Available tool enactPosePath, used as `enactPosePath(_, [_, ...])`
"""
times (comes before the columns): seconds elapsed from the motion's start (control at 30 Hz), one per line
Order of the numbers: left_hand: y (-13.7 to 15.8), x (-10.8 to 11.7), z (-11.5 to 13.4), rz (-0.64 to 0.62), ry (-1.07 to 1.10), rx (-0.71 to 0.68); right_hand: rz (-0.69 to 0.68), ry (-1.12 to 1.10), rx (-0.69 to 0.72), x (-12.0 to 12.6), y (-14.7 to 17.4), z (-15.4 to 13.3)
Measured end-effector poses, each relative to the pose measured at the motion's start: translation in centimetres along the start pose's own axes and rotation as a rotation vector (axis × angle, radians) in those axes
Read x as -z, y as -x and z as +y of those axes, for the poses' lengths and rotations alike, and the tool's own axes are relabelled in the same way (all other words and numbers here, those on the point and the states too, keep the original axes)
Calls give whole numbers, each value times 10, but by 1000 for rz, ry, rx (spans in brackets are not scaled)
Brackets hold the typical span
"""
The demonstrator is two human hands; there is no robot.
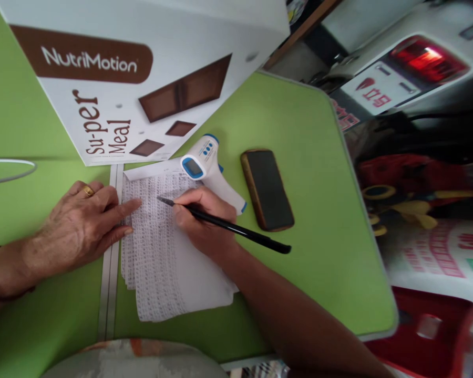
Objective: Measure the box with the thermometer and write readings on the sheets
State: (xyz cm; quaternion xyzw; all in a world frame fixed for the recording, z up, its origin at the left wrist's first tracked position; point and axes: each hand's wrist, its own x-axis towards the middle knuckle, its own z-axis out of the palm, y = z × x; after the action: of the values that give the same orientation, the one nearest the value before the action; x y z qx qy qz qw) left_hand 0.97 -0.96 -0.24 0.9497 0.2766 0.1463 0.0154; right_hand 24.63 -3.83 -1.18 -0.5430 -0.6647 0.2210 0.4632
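Observation:
A black pen (236, 227) is pinched in my right hand (207, 218), its tip close to the upper part of a written sheet. Rows of small handwriting cover the left side of these stacked paper sheets (205, 283); the right side is bare. My left hand (86, 220), with a ring on one finger, lies at the left edge of the stack. Its index finger and thumb stretch onto the paper, and the other fingers are bent. Just beyond my right hand, a white and blue infrared thermometer (208, 168) lies partly over the top of the sheets.
A phone (268, 189) in a brown case lies right of the thermometer. The large white NutriMotion box (114, 105) stands at the back of the green table (323, 252). A white cable (23, 161) loops at far left. Beyond the right edge are a red chair (425, 325) and a vehicle's tail light (429, 59).

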Motion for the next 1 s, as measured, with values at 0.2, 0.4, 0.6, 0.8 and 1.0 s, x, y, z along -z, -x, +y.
enactPosePath(0.2, [0,0,0,-8,-6,-9,-38,14,-4,1,0,0])
enactPosePath(0.4, [0,1,0,9,10,-10,-35,0,-5,1,1,1])
enactPosePath(0.6, [0,1,-1,13,18,-16,34,-2,-3,0,1,3])
enactPosePath(0.8, [0,0,0,8,14,-11,-8,-7,13,2,1,4])
enactPosePath(1.0, [0,1,-1,3,8,-12,-2,-12,18,2,1,2])
